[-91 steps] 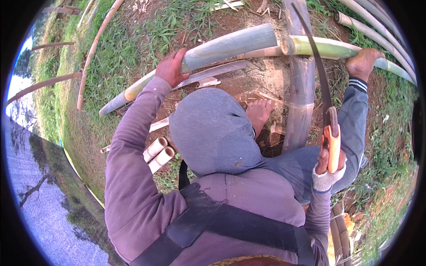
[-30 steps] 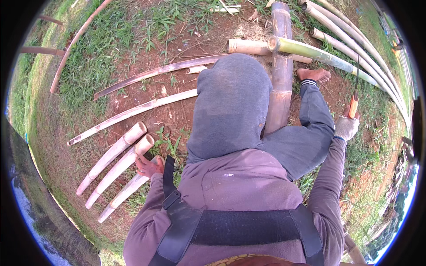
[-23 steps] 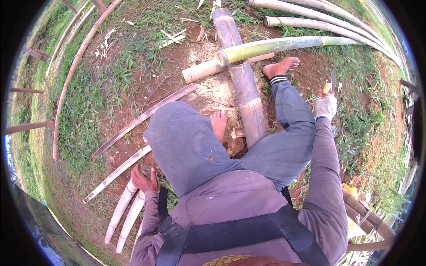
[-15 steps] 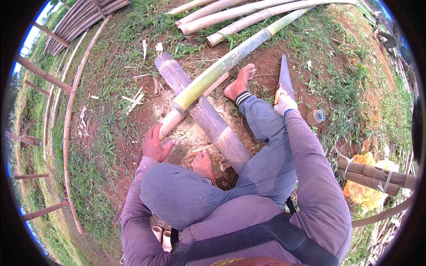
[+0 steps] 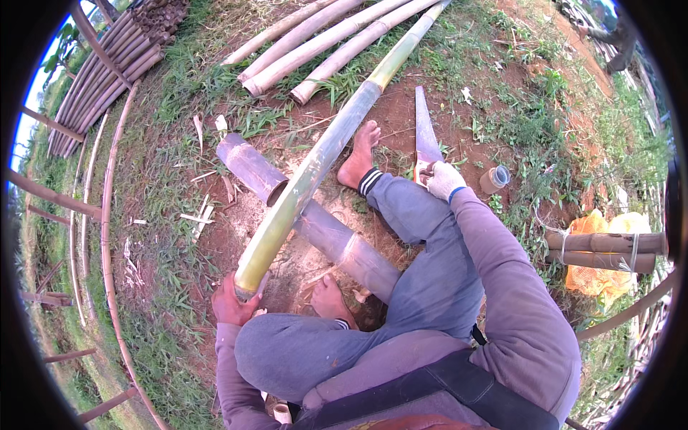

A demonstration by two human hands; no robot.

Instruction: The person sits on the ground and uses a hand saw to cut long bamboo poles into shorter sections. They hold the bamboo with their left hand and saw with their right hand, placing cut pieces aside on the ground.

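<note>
A long green bamboo pole (image 5: 308, 183) slants across a thicker brown bamboo piece (image 5: 340, 244) lying on the ground. My bare left hand (image 5: 233, 304) is closed round the near cut end of the pole, its fingers partly hidden beneath it. Over to the right, my gloved right hand (image 5: 444, 180) is wrapped round the handle of a hand saw (image 5: 426, 129). The saw's blade points away from me, low over the dirt. My bare feet (image 5: 361, 156) rest on either side of the brown bamboo.
Several cut poles (image 5: 322, 43) lie in the grass at the far side. A small jar (image 5: 494, 179) stands right of the saw. Tied bamboo (image 5: 609, 251) and an orange net bag (image 5: 595, 279) are farther right. A bamboo rail (image 5: 106, 215) runs along the left.
The green pole has slid toward me, and my left hand has gone from beside the light piece under it to holding the pole's end. The saw stays in my right hand.
</note>
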